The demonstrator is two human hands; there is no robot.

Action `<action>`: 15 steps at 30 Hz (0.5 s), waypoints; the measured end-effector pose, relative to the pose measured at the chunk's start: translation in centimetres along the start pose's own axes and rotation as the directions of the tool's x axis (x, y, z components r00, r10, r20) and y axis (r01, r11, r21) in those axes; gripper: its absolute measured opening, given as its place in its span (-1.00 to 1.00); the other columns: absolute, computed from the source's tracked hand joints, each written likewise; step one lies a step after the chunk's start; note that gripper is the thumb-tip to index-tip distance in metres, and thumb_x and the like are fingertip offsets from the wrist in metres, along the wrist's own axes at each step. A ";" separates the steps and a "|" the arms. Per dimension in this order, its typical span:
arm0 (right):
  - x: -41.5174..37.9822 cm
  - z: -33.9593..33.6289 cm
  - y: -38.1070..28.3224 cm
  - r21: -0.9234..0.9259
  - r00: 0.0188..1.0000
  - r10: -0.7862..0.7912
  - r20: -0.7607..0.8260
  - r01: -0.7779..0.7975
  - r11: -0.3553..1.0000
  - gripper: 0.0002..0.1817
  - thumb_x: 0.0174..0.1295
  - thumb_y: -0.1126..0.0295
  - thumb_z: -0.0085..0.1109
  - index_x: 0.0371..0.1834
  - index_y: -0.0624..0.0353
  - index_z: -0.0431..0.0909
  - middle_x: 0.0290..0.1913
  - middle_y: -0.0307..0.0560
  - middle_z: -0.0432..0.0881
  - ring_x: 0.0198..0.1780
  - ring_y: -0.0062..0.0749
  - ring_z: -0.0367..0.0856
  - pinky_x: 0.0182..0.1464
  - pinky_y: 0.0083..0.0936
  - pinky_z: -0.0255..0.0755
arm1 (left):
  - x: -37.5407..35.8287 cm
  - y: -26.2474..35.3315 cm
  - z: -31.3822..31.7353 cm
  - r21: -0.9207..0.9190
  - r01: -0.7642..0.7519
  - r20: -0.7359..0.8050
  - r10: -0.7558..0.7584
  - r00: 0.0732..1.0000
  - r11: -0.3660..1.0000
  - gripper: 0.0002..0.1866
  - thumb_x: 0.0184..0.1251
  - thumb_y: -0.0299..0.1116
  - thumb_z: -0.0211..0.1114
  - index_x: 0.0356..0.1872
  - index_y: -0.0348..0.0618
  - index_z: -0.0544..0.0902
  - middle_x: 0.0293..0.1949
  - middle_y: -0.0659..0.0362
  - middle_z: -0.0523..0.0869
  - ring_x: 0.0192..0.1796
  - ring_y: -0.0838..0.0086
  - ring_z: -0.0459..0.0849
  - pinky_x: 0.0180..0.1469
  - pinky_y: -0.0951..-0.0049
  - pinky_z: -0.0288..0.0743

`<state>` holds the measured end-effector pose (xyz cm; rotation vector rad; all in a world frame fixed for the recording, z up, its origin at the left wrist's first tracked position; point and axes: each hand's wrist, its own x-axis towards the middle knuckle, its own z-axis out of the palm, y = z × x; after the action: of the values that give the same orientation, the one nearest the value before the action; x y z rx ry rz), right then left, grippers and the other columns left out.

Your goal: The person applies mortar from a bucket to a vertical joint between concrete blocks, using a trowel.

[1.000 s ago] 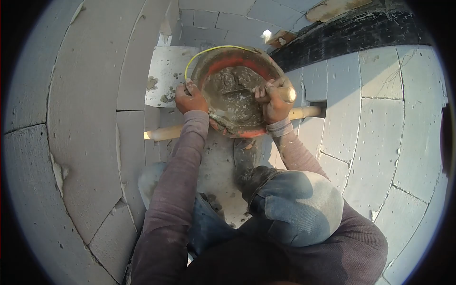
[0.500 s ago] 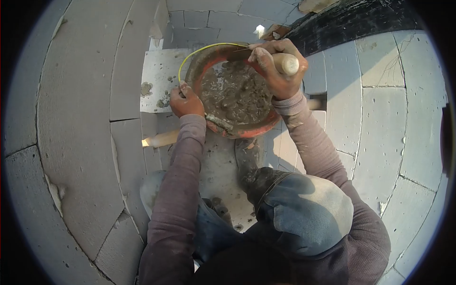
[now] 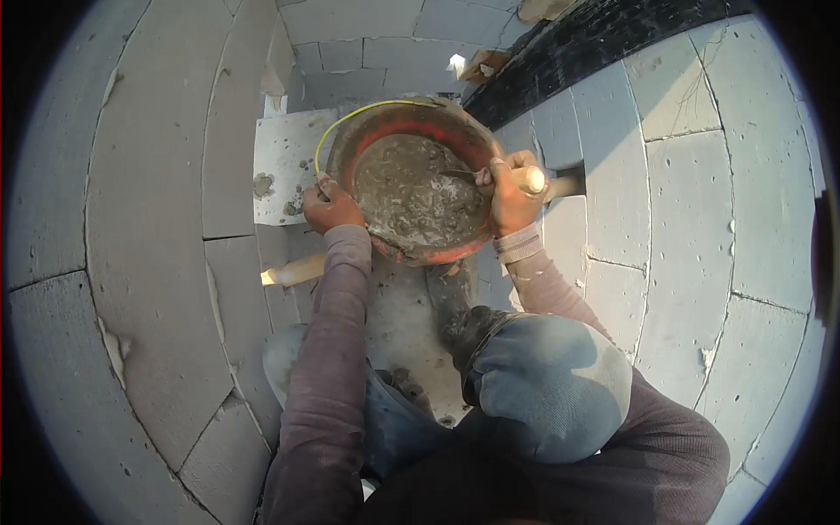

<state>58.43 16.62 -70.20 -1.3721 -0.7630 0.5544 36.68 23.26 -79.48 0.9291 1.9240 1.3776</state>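
Note:
A reddish-orange bucket (image 3: 468, 131) with mud-caked walls holds wet grey mortar (image 3: 411, 192). My left hand (image 3: 332, 208) is closed on the bucket's left rim, where the yellow handle (image 3: 354, 112) comes down. At the opposite side my right hand (image 3: 516, 199) wraps the wooden handle of a trowel (image 3: 534, 180). Its handle end points up toward me, and the blade reaches into the mortar, mostly hidden.
Pale block walls (image 3: 149, 219) rise close on both sides. A mortar-spotted white board (image 3: 284, 162) lies left of the bucket. Wooden poles (image 3: 297, 269) show beside the bucket. A dark beam (image 3: 577, 61) crosses the upper right. My bent knee (image 3: 556, 385) is below the bucket.
My right hand has moved from the bucket's far rim toward me to its right side, bringing the trowel blade into the mortar. My left hand stays on the rim.

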 end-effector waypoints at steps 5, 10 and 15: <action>-2.4 -0.4 -2.8 -0.014 0.982 -0.098 0.164 0.102 0.995 -0.85 0.20 0.63 0.19 -0.46 0.25 0.43 -0.56 -0.12 0.62 -0.53 -0.53 0.60 -0.41 -0.55 0.53 | -0.1 -1.5 -0.4 -0.009 0.006 0.037 -0.006 0.999 1.000 -0.70 0.45 -0.31 0.22 -0.29 -0.44 0.66 -0.40 -0.13 0.72 -0.37 0.08 0.69 -0.24 0.17 0.50; -1.4 2.1 -5.6 0.103 0.963 -0.066 0.262 0.040 0.994 -0.87 0.20 0.63 0.20 -0.45 0.27 0.44 -0.57 -0.15 0.58 -0.53 -0.53 0.60 -0.44 -0.54 0.52 | 0.1 -1.3 -0.2 -0.017 -0.039 -0.008 0.039 0.999 0.999 -0.70 0.45 -0.32 0.21 -0.29 -0.45 0.66 -0.40 -0.13 0.72 -0.36 0.09 0.69 -0.23 0.17 0.50; 3.6 5.7 -6.4 0.395 0.868 -0.221 0.446 0.031 0.918 -0.88 0.19 0.63 0.21 -0.44 0.34 0.46 -0.57 -0.12 0.59 -0.57 -0.51 0.61 -0.51 -0.50 0.52 | -0.2 -0.4 -0.8 -0.037 0.030 0.052 -0.028 0.998 0.999 -0.71 0.47 -0.34 0.20 -0.30 -0.44 0.64 -0.43 -0.09 0.70 -0.39 0.23 0.64 -0.24 0.22 0.47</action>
<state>55.89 22.13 -63.15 -0.8179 -1.0794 0.9064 36.10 22.54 -79.63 0.9060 1.8598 1.3558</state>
